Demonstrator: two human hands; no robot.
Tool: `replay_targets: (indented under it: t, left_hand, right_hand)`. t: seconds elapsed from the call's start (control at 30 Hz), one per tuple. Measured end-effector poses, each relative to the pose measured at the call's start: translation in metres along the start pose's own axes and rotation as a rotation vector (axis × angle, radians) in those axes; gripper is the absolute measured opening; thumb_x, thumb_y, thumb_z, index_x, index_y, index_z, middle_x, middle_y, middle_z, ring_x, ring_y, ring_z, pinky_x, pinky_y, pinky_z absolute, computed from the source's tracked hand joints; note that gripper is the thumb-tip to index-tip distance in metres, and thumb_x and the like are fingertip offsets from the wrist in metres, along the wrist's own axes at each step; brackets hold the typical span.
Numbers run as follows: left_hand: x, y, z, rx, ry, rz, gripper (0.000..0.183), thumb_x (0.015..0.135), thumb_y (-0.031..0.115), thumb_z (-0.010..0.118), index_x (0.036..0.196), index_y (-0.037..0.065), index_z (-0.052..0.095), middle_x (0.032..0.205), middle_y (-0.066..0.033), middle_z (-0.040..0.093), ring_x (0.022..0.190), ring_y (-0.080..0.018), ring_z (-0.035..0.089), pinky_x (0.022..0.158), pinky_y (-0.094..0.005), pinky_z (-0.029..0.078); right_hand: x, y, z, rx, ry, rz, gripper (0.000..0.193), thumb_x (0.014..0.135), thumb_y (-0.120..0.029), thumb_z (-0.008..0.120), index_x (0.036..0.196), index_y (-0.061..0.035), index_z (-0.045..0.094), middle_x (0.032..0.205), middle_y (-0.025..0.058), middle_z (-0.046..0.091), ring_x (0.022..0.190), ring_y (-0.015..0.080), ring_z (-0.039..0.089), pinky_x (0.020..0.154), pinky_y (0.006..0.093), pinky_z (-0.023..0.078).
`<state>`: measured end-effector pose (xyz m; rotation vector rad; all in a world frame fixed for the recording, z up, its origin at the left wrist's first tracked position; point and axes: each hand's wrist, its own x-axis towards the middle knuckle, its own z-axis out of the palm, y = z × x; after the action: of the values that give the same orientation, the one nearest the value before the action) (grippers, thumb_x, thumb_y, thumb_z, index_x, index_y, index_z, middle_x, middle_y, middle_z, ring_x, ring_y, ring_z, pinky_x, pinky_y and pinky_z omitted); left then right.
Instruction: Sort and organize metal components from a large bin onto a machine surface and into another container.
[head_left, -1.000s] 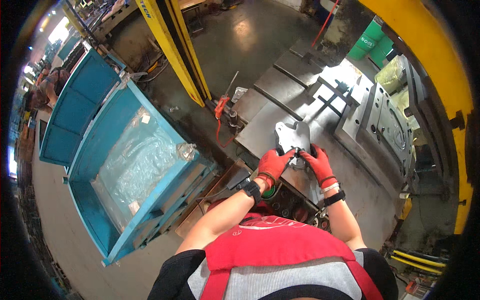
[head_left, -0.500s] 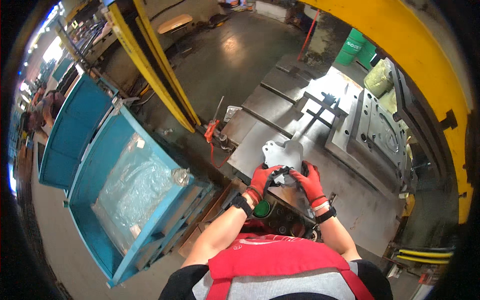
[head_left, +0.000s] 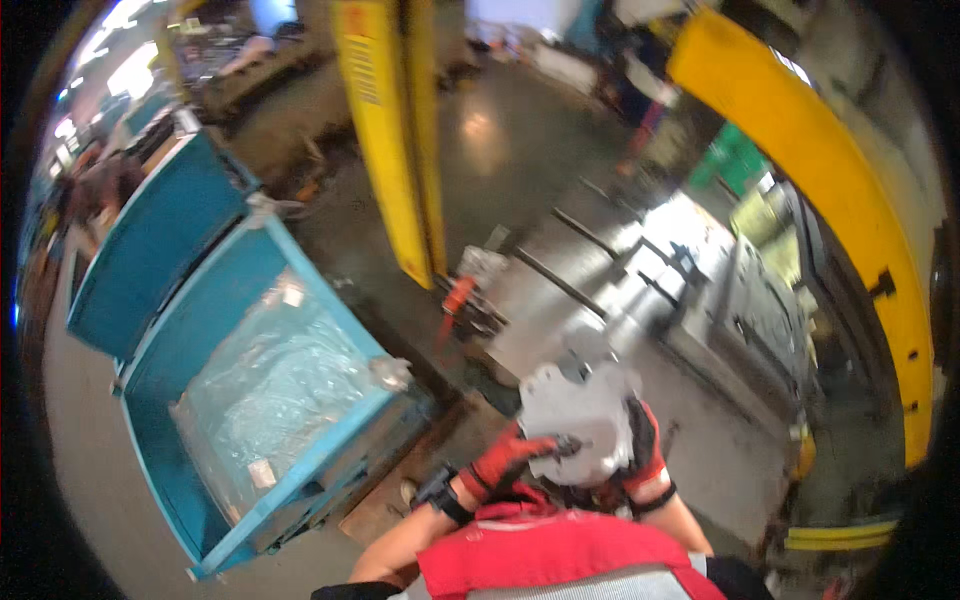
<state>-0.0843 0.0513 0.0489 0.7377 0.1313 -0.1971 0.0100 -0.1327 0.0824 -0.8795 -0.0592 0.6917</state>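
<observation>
A flat grey metal plate with a lobed outline (head_left: 583, 415) is held up close in front of my body. My right hand (head_left: 647, 447), in a red and black glove, is closed round its right edge. At the lower left edge, my gloved left hand (head_left: 510, 458) grips the plate, with fingers lying across its face. Motion blur softens the fingertips. Just beyond the plate's upper edge shows another rounded grey shape (head_left: 590, 345); I cannot tell whether it is a separate part. A slotted metal press table (head_left: 520, 300) lies beyond.
On the left stands a blue metal bin (head_left: 165, 465) lined with clear plastic (head_left: 280, 375). A heavy die block (head_left: 740, 320) sits at right on the table, under a yellow machine frame (head_left: 840, 150). A yellow post (head_left: 385, 150) rises ahead, near a red-orange tool (head_left: 458, 298).
The plate has come nearer my body and its face is turned more toward me. My left fingers now reach across it. The whole view has shifted slightly.
</observation>
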Motion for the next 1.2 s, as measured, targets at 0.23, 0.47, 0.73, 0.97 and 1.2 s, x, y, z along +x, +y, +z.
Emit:
replay_targets:
  t: [0.23,0.47,0.73,0.97,1.2]
  left_hand:
    - [-0.104,0.046,-0.019,0.362,0.133,0.320,0.066,0.076,0.016,0.069,0.130,0.004,0.032,0.120,-0.0063,0.050,0.107,-0.0141,0.048,0.090,-0.0294,0.040]
    - [-0.261,0.110,-0.047,0.581,0.596,0.171,0.087,0.067,0.044,0.072,0.131,0.003,0.030,0.115,-0.0132,0.053,0.101,-0.0199,0.054,0.083,-0.0302,0.044]
    - [-0.349,0.121,-0.107,0.656,0.811,0.193,0.086,0.071,0.052,0.065,0.127,-0.004,0.031,0.116,-0.0199,0.051,0.107,-0.0242,0.051,0.089,-0.0325,0.040]
    - [-0.338,0.142,-0.132,-0.097,0.531,0.951,0.050,0.088,0.025,0.049,0.130,0.004,0.033,0.124,-0.0112,0.046,0.116,-0.0201,0.043,0.096,-0.0332,0.036]
    - [-0.299,0.133,-0.159,-0.358,0.502,0.914,0.018,0.088,0.017,0.049,0.101,0.004,0.053,0.096,-0.0093,0.058,0.088,-0.0187,0.058,0.079,-0.0329,0.048]
  right_hand:
    - [0.011,0.074,0.081,0.105,-0.048,0.101,0.041,0.082,-0.029,0.051,0.111,-0.0009,0.053,0.102,0.0115,0.058,0.096,0.0249,0.056,0.084,0.0385,0.045]
    - [0.008,0.191,0.202,0.005,-0.370,0.235,0.050,0.081,-0.027,0.050,0.123,-0.0008,0.042,0.114,0.0122,0.052,0.102,0.0262,0.052,0.090,0.0391,0.042]
    - [-0.008,0.262,0.315,-0.041,-0.478,0.373,0.050,0.082,-0.023,0.049,0.126,-0.0017,0.039,0.117,0.0122,0.050,0.106,0.0250,0.049,0.092,0.0383,0.039]
    - [-0.010,0.273,0.338,-0.029,-0.508,0.423,0.050,0.082,-0.020,0.049,0.128,-0.0025,0.037,0.120,0.0121,0.048,0.110,0.0238,0.046,0.094,0.0377,0.037]
    - [0.009,0.257,0.342,0.091,-0.537,0.475,0.051,0.083,-0.017,0.048,0.130,-0.0033,0.034,0.123,0.0121,0.046,0.113,0.0227,0.044,0.096,0.0370,0.035]
